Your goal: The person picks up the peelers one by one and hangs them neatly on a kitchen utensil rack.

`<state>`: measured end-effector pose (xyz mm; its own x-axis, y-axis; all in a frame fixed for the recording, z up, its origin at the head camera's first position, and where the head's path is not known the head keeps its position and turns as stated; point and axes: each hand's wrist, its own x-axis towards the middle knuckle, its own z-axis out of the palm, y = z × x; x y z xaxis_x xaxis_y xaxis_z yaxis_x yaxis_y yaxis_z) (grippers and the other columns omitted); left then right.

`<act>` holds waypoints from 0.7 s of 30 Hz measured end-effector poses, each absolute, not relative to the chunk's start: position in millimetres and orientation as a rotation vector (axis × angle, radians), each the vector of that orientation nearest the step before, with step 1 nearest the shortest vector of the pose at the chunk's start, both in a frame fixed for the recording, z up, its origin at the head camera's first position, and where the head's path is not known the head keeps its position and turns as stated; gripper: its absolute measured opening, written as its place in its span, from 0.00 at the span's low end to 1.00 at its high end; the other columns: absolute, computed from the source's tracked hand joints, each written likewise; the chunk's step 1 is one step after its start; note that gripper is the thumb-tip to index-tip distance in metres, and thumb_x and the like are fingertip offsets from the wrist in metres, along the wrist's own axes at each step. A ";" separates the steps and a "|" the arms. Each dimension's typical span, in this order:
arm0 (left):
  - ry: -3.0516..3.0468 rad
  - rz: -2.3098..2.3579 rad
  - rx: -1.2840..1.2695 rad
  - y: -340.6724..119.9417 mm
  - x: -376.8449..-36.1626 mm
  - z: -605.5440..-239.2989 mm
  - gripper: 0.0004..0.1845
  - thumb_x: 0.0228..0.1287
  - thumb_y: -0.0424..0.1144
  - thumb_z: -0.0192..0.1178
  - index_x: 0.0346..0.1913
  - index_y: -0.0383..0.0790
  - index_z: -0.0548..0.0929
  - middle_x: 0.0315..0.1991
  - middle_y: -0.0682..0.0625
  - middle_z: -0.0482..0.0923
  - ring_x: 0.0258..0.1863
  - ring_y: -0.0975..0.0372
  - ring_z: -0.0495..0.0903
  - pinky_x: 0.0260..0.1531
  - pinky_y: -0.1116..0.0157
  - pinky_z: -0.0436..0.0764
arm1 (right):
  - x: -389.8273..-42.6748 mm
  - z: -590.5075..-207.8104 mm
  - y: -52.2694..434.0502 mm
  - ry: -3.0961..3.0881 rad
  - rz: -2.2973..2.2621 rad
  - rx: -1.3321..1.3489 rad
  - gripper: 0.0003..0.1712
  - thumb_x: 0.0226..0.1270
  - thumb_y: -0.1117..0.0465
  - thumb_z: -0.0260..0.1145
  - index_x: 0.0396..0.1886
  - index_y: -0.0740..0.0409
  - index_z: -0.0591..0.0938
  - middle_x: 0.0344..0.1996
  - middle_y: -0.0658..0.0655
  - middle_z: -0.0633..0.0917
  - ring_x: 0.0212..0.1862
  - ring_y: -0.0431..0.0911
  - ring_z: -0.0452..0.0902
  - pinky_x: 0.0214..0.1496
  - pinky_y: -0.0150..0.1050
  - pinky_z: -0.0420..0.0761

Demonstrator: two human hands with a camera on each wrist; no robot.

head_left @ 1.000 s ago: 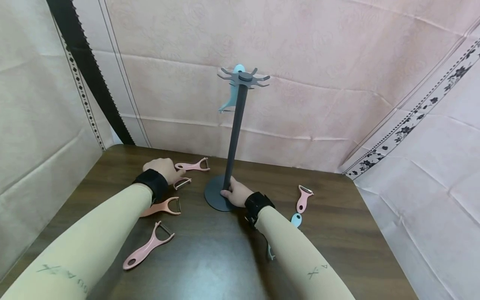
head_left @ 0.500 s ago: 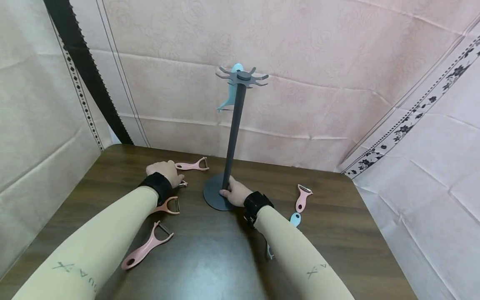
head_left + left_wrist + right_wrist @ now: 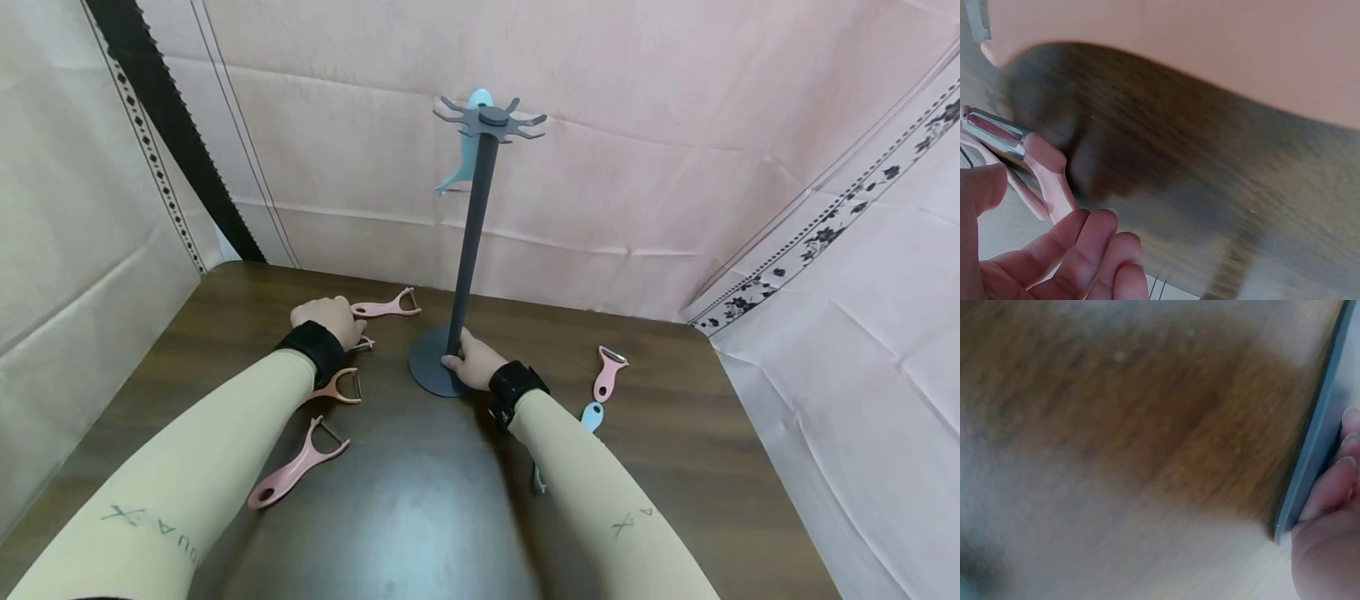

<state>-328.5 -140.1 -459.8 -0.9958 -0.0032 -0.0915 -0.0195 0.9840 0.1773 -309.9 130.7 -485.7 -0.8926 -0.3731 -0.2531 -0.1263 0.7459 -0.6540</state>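
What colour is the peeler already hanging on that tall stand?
Light blue. The hanging peeler dangles from the dark grey stand, clearest in the head view.

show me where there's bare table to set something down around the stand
Free: the near middle of the table, between the two forearms, and the far right corner beyond the pink peeler. Crowded: left of the stand, where the left hand and pink peelers lie.
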 end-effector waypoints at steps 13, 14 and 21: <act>3.034 0.286 0.024 -150.8 -323.6 -464.3 0.21 0.64 0.51 0.59 0.48 0.35 0.82 0.42 0.33 0.81 0.39 0.42 0.80 0.29 0.45 0.75 | -307.8 -487.4 125.6 2.555 -0.902 -0.384 0.26 0.74 0.52 0.57 0.65 0.55 0.63 0.33 0.52 0.83 0.36 0.43 0.79 0.41 0.39 0.75; 3.029 0.271 0.035 -151.2 -323.7 -463.7 0.19 0.64 0.50 0.59 0.46 0.36 0.83 0.42 0.34 0.82 0.37 0.44 0.80 0.28 0.46 0.76 | -308.4 -487.4 125.7 2.560 -0.898 -0.387 0.26 0.74 0.52 0.57 0.65 0.55 0.63 0.33 0.52 0.83 0.37 0.43 0.79 0.42 0.40 0.75; 2.983 0.279 0.013 -153.3 -328.5 -458.8 0.10 0.60 0.42 0.61 0.33 0.38 0.86 0.35 0.41 0.84 0.33 0.50 0.80 0.26 0.50 0.76 | -313.4 -485.4 131.1 2.581 -0.903 -0.409 0.24 0.74 0.52 0.57 0.64 0.54 0.64 0.34 0.50 0.83 0.38 0.42 0.79 0.44 0.40 0.75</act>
